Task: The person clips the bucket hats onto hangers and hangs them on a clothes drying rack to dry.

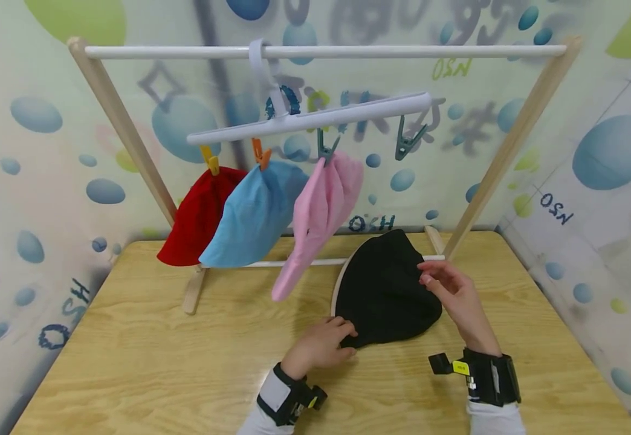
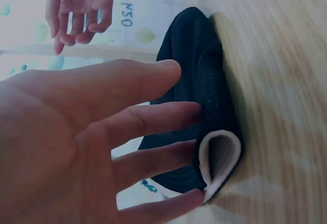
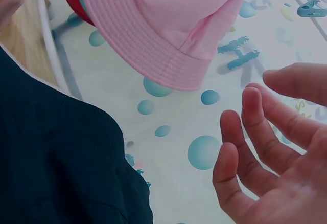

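A black bucket hat (image 1: 388, 290) with a pale lining edge lies folded flat on the table, its rolled brim opening visible in the left wrist view. My left hand (image 1: 322, 344) touches the hat's lower left edge with nearly straight fingers, the thumb lying over the fabric. Beside the hat's right side, my right hand (image 1: 454, 296) is raised with fingers loosely bent; in the right wrist view they hold nothing and stand apart from the cloth. Above hang a red hat (image 1: 201, 217), a light blue hat (image 1: 255, 211) and a pink hat (image 1: 323, 211), each clipped to a white hanger (image 1: 315, 119).
The hanger hooks over the white top bar (image 1: 348, 53) of a wooden-legged rack. A yellow clip (image 1: 210, 160), an orange clip (image 1: 261, 154) and a green clip (image 1: 326, 148) hold the hats. Another green clip (image 1: 409, 140) hangs unused at the right. Patterned walls enclose the wooden table (image 1: 158, 362).
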{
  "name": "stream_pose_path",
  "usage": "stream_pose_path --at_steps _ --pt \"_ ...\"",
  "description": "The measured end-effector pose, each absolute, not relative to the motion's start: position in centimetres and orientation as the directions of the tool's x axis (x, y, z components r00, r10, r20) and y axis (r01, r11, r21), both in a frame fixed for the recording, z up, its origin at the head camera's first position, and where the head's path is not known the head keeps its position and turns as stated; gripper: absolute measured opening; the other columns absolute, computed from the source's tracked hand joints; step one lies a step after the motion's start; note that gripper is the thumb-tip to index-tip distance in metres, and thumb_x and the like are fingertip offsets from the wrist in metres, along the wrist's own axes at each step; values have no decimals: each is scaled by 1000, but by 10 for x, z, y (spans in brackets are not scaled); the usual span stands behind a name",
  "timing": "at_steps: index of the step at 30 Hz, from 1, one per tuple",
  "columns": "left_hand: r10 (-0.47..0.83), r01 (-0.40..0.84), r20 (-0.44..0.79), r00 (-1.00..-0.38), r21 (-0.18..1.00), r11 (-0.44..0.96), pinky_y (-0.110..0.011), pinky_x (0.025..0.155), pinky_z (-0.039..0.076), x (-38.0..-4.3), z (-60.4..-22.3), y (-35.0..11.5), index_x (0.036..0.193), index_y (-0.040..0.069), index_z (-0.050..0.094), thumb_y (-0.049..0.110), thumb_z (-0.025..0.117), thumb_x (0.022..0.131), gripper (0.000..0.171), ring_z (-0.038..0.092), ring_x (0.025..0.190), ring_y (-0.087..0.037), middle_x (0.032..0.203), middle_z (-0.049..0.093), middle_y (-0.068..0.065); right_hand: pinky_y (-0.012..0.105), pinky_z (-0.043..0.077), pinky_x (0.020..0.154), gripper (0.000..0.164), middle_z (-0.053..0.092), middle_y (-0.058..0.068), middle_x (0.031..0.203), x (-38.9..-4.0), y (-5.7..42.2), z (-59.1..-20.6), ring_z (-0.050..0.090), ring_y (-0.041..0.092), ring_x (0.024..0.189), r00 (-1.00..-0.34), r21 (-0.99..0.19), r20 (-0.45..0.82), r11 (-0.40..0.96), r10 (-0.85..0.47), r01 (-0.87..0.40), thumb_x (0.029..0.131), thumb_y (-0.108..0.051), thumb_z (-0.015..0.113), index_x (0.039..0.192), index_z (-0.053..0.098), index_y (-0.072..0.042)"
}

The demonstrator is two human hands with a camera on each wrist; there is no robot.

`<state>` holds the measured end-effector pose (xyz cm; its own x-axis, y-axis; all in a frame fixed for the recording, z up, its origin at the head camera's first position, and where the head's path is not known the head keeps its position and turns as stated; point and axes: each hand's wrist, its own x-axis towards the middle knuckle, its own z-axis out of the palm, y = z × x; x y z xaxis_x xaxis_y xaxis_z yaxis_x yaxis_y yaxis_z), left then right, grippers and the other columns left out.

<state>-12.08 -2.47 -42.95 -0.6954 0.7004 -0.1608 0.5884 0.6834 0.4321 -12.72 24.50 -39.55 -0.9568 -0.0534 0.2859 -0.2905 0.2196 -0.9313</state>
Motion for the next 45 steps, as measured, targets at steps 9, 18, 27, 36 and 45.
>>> stream_pose_path --at_steps 9,18,27,36,45 --pt "648 509 -197 -736 470 721 -36 81 47 -120 -426 -34 102 16 61 32 58 89 21 53 92 -24 104 57 -3 12 44 81 29 58 -9 101 -127 241 -396 55 9 92 -969 -933 241 262 -61 -248 94 -15 51 117 53 2" --pt "601 476 -187 -777 450 756 -28 61 44 -119 -420 -39 85 20 61 32 61 86 12 50 70 -15 87 54 2 13 45 80 26 58 -9 101 -129 239 -399 55 9 91 -960 -929 266 243 -85 -279 94 -10 51 115 53 4" --pt "582 452 -192 -790 459 765 -25 55 41 -120 -414 -48 81 17 60 33 66 82 17 47 66 -12 83 53 0 13 45 79 26 58 -9 101 -131 237 -404 55 8 92 -946 -919 290 235 -144 -317 94 -10 49 115 52 6" --pt "513 407 -184 -839 416 814 -27 52 38 -122 -410 -61 64 17 52 36 70 78 29 46 63 -12 74 46 4 14 45 79 29 59 -6 100 -133 236 -402 54 13 91 -966 -927 236 275 -104 -256 94 -15 50 116 53 3" --pt "498 415 -195 -845 350 840 -33 57 44 -118 -405 -60 79 14 60 40 70 76 28 51 69 -17 80 51 0 13 46 79 28 58 -6 101 -132 235 -402 54 16 92 -964 -924 232 281 -129 -260 95 -16 49 117 53 1"
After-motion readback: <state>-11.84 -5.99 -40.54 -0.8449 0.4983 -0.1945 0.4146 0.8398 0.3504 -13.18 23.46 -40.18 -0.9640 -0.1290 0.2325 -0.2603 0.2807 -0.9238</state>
